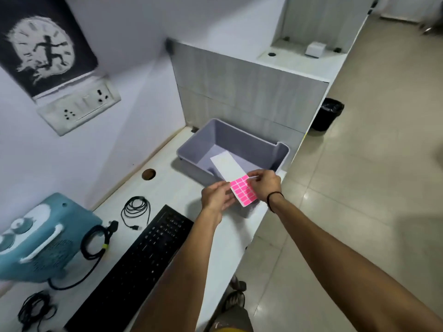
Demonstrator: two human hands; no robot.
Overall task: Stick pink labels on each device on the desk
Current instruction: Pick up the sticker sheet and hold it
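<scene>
A white sheet with several pink labels (pixel 242 190) on its near half is held above the white desk (pixel 230 236), in front of the grey bin (pixel 191 144). My left hand (pixel 217 196) grips the sheet's left edge. My right hand (pixel 265 183) pinches at the top right of the pink labels, fingertips on one label. A black keyboard (pixel 143 255) lies on the desk to the left of my arms. A blue heater-like device (pixel 40 238) stands at the far left, with its black power cord (pixel 96 240) coiled beside it.
A coiled black USB cable (pixel 136 209) lies beyond the keyboard, and another black cable (pixel 33 310) sits at the near left. A round cable hole (pixel 148 174) is in the desk. A wall socket (pixel 79 105), a grey partition (pixel 239 89) and a black trash can (pixel 328 113) are nearby.
</scene>
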